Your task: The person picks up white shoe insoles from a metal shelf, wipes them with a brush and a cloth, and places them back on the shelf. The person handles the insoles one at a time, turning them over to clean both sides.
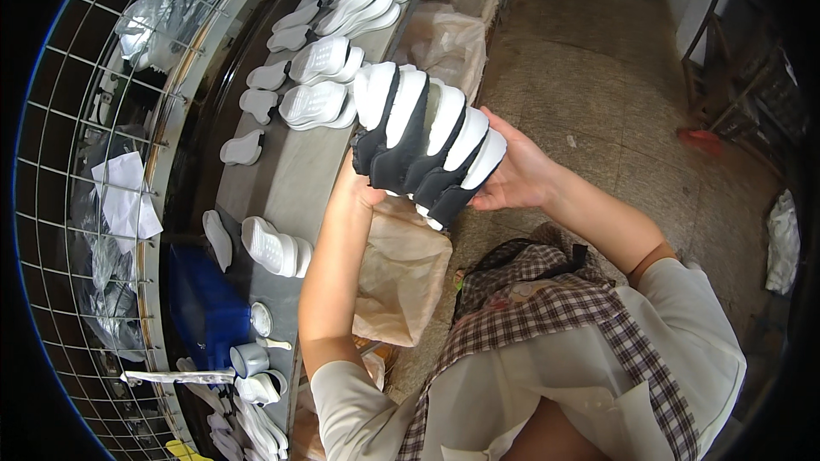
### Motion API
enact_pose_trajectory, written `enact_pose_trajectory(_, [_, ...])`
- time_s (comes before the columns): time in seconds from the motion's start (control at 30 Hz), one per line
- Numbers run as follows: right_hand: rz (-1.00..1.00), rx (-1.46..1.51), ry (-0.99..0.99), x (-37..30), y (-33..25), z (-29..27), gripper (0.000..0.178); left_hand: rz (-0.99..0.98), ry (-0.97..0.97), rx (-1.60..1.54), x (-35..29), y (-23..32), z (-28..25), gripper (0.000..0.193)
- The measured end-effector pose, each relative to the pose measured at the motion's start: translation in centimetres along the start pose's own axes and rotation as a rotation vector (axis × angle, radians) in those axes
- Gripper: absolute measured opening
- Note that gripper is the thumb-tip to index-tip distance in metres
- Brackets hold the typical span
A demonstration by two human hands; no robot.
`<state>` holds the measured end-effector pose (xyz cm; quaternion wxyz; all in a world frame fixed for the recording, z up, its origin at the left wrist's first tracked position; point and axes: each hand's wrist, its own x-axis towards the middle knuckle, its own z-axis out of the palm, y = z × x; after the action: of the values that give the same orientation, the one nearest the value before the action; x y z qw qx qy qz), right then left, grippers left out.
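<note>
Between my two hands I hold a row of several shoe soles (457,141), white at one end and black at the other, pressed side by side. My left hand (366,186) is closed on the black side of the row, its fingers mostly hidden behind the soles. My right hand (519,166) grips the opposite end, with the fingers behind and the thumb at the lower edge. The bundle is in the air over the bench's right edge. Just left of it, white soles (314,106) lie stacked on the grey bench (295,175).
More white sole stacks (359,8) and single soles (242,148) line the bench. Nearer me are a blue bin (203,303) and a metal mug (249,360). Lined baskets (401,277) stand right of the bench. A wire grid (64,205) runs along the left.
</note>
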<state>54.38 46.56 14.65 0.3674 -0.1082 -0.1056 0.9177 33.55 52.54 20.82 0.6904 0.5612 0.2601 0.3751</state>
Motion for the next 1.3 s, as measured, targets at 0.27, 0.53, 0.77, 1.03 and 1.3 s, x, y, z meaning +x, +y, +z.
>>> enact_pose_trajectory(0.27, [0.042,0.161,-0.142,0.2,-0.1,-0.8,0.079,-0.325,0.146,-0.338,0.6,0.4,0.0,0.044])
enact_pose_trajectory(0.53, [0.006,0.132,-0.077,0.6,0.1,-1.1,0.081,-0.318,0.195,-0.33,0.4,-0.4,-1.0,0.048])
enact_pose_trajectory(0.77, [0.184,0.463,-0.541,1.0,-0.1,-0.5,0.08,-0.3,0.166,-0.378,0.1,-1.1,-2.0,0.048])
enact_pose_trajectory(1.03, [-0.022,0.141,0.094,-0.2,0.2,2.3,0.069,-0.094,0.082,-0.09,-0.4,-1.2,-1.8,0.044])
enact_pose_trajectory(1.3, [-0.018,0.09,-0.015,0.2,0.2,0.5,0.069,-0.355,0.166,-0.412,0.2,-1.1,-1.9,0.044])
